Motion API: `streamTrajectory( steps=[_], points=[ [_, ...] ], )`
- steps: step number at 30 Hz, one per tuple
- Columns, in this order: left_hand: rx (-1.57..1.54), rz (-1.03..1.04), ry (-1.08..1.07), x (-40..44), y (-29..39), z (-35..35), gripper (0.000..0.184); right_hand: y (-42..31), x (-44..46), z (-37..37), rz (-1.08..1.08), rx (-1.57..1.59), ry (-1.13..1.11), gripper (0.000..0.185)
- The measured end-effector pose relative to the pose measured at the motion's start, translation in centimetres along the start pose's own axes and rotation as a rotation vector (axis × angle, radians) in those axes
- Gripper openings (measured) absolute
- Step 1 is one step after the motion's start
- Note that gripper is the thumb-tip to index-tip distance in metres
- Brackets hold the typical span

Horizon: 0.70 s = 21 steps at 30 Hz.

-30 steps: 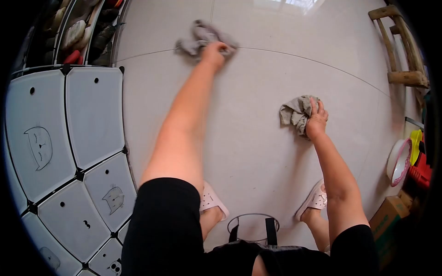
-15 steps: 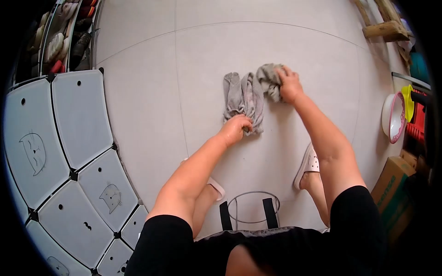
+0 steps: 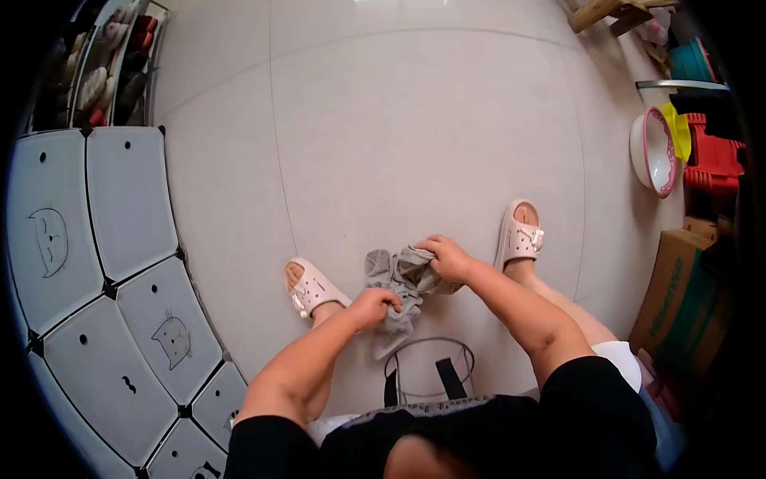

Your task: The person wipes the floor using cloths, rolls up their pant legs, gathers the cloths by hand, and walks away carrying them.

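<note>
Two crumpled grey cloths lie side by side on the tiled floor (image 3: pixel 431 144), between the two pink slippers. My left hand (image 3: pixel 377 308) grips the left grey cloth (image 3: pixel 399 299), its fingers curled into the fabric. On the right, my right hand (image 3: pixel 445 259) is closed on the greenish-grey cloth (image 3: pixel 416 267), which touches the other one. A round wire frame (image 3: pixel 431 342) stands on the floor close behind the cloths, near my body.
Pink slippers (image 3: pixel 315 289) (image 3: pixel 520 235) are on my feet. White cabinet panels (image 3: pixel 132 199) and a shoe rack (image 3: pixel 155 72) line the left. Along the right are a pink-rimmed basin (image 3: pixel 658 152), red plastic items (image 3: pixel 712 156), a cardboard box (image 3: pixel 666 291) and wooden furniture (image 3: pixel 594 12).
Both hands have drawn the cloths back toward my body, between my feet. They were farther forward on the floor, and a second ago were wide apart. The view has shifted too.
</note>
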<state>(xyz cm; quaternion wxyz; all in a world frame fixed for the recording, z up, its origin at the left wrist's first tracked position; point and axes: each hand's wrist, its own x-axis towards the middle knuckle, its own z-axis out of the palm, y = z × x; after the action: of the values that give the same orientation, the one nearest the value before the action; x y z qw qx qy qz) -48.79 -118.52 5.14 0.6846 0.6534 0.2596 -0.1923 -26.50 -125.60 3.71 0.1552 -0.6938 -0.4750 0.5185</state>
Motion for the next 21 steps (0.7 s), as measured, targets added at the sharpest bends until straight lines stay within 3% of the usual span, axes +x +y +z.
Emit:
streamTrajectory(
  steps=[3, 4, 5, 6, 8, 10, 11, 13, 14, 16, 18, 20, 21],
  points=[
    [-0.336, -0.025, 0.209, -1.9, 3.1, -4.7, 0.034, -2.8, 1.5, -5.7, -0.212, 0.188, 0.068, 0.043],
    [-0.399, -0.165, 0.295, -2.7, 5.5, -6.6, 0.035, -4.3, 1.7, -8.2, -0.173, 0.269, 0.117, 0.044],
    [-0.463, -0.307, 0.38, -3.2, 7.3, -8.5, 0.037, -4.9, 1.7, -10.7, -0.092, 0.573, 0.107, 0.045],
    [-0.489, -0.369, 0.466, -3.1, 7.4, -10.1, 0.037, -5.4, 1.8, -13.1, 0.028, 0.604, 0.2, 0.046],
    [-0.518, -0.417, 0.559, -3.2, 5.1, -12.9, 0.039, -2.5, 3.2, -16.2, 0.062, 0.801, 0.415, 0.049],
    [-0.062, -0.125, 0.758, -2.0, -0.8, -14.1, 0.041, 2.1, 5.1, -18.3, 0.051, 0.789, 0.653, 0.051],
    [-0.07, -0.122, 0.761, -1.8, -1.1, -14.0, 0.041, 4.3, 6.0, -19.1, 0.138, 0.775, 0.79, 0.05],
    [0.6, -0.353, 0.644, -1.2, -1.6, -12.5, 0.056, 8.5, 7.6, -20.3, 0.281, 0.668, 0.985, 0.051],
    [0.519, -0.477, 0.497, -0.8, -0.5, -12.5, 0.07, 11.4, 9.0, -20.2, 0.418, 0.652, 1.08, 0.051],
    [0.522, -0.461, 0.565, 0.0, -1.3, -11.5, 0.07, 7.8, 9.7, -20.5, 0.545, 0.96, 1.19, 0.053],
    [0.522, -0.425, 0.649, 0.0, -2.0, -11.2, 0.073, 8.1, 12.8, -20.8, 0.615, 0.606, 1.285, 0.054],
    [0.477, -0.407, 0.648, -0.5, -2.5, -11.6, 0.074, 14.9, 18.7, -22.6, 0.63, 0.479, 1.179, 0.054],
    [0.439, -0.37, 0.652, -0.6, -2.8, -11.9, 0.074, 10.9, 19.4, -22.9, 0.63, 0.168, 1.123, 0.054]
  ],
)
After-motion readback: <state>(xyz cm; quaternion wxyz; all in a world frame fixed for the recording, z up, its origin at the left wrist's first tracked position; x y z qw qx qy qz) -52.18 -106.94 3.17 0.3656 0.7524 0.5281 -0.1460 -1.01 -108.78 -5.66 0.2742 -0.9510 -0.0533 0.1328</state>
